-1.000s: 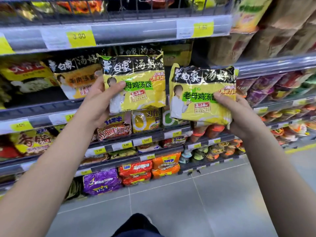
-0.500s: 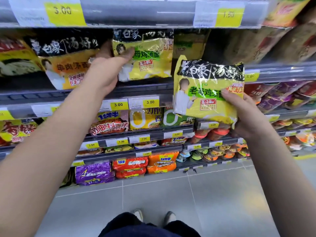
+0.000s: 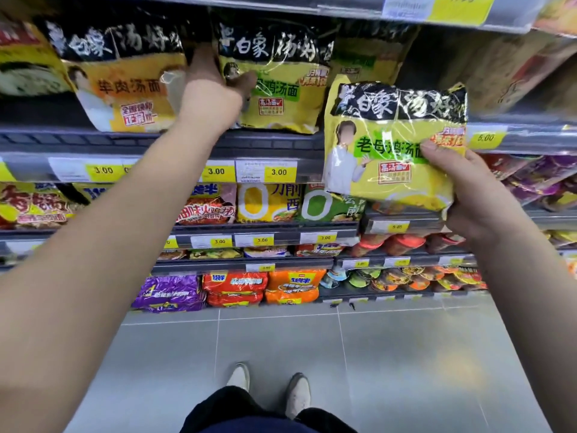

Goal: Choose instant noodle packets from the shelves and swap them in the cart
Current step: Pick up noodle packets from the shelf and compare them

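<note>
Held packet: we hold a yellow-green packet (image 3: 393, 145) of instant noodles upright in the air, right of centre and in front of the shelves, resting on none of them; its black top band with white characters faces us
Right hand: our right hand (image 3: 480, 201) grips the lower right corner of that packet, with the thumb pressed on the front near the right edge; the fingers curl round behind and beneath it and are mostly hidden
Shelf packet: a shelf packet (image 3: 281, 79) with the same print stands upright on the upper shelf (image 3: 274, 142), its bottom edge on the board
Left hand: our left hand (image 3: 212, 89) reaches up to the shelf packet's left edge and pinches it, thumb on the front; the fingers go behind it, out of our sight
Neighbour: an orange packet (image 3: 125, 79) stands just left of our left hand, close against it
Price tags: yellow price tags (image 3: 279, 171) reading 3.00 run along the shelf's front rail
Lower shelves: below we see red, yellow and green packets, then purple multipacks (image 3: 170, 292) and orange multipacks (image 3: 293, 285), with bowl noodles (image 3: 406, 278) to their right
Floor: a grey tiled floor (image 3: 406, 354) lies beneath, with our pale shoes (image 3: 239, 376) at the bottom
</note>
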